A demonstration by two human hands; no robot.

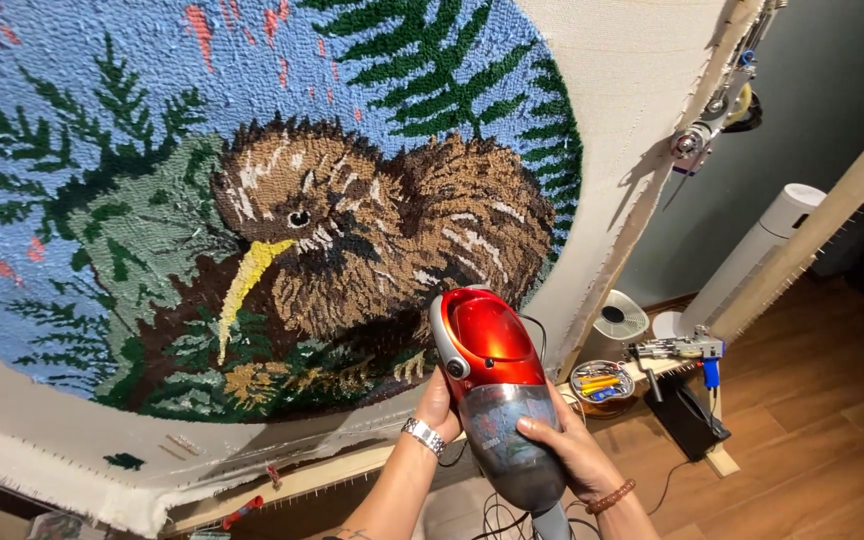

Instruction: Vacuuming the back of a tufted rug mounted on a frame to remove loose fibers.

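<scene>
Both hands grip a red plastic handheld vacuum [492,395] near the lower edge of the round tufted bird rug [252,200]: left hand [439,405] and right hand [564,445] curl around its grey canister. Slow, even passes would probably clean best.

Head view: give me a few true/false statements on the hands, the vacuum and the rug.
1. Both hands grip the handheld vacuum. True: left hand and right hand are on its sides.
2. The vacuum's top is blue. False: it is red, over a clear grey canister.
3. The tufted rug shows a brown bird with a yellow beak. True.
4. The left wrist is bare. False: it wears a metal watch.
5. The rug lies flat on the floor. False: it hangs stretched on a wooden frame.
</scene>
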